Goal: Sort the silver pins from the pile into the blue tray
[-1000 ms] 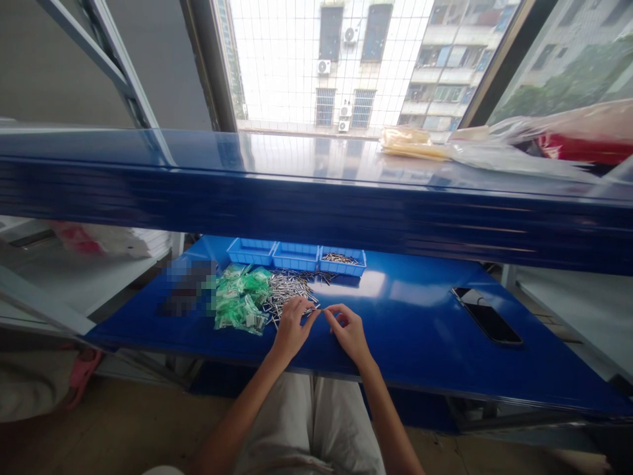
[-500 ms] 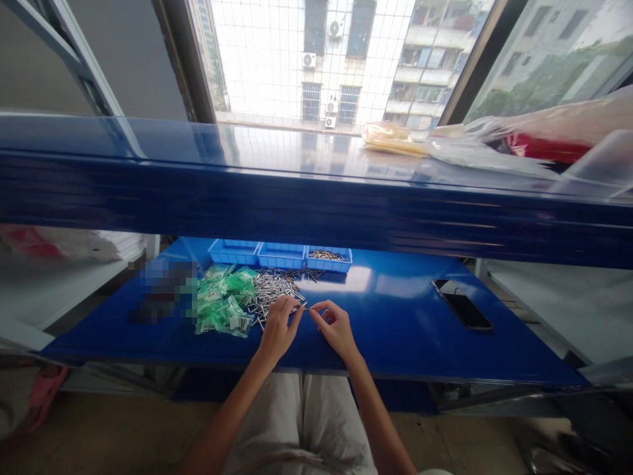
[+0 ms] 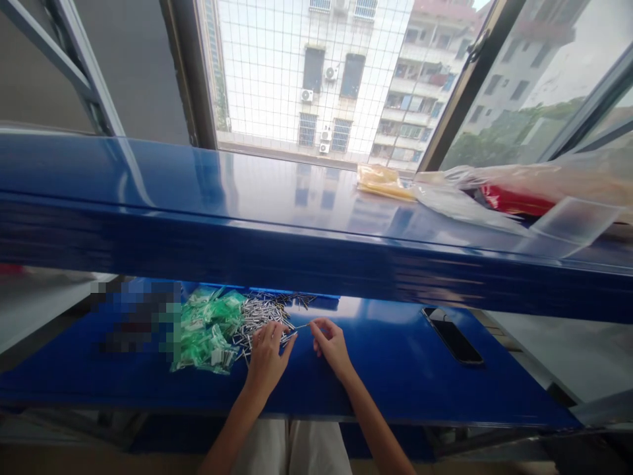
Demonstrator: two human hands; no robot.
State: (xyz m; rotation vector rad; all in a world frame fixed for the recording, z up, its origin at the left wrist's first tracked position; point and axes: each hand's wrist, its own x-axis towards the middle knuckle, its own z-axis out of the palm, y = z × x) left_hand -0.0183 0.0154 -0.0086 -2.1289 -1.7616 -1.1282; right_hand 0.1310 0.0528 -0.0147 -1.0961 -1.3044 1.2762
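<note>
My right hand pinches one end of a thin metal rod between thumb and fingertips, and the rod points left. My left hand is at the right edge of a pile of silvery metal rods, its fingers curved down. Silvery rods show between its thumb and fingers; how many it grips is hidden. Left of the pile lie green-tinted clear plastic bags with small pieces inside. Darker thin rods lie behind the pile.
A blue shelf crosses above the blue table and hides most of the blue bins. A phone lies on the right. Yellow packets and plastic bags rest on the shelf.
The view has tilted upward, so the shelf now covers more of the bins. My hands have moved slightly apart, and a rod now shows clearly at my right fingertips.
</note>
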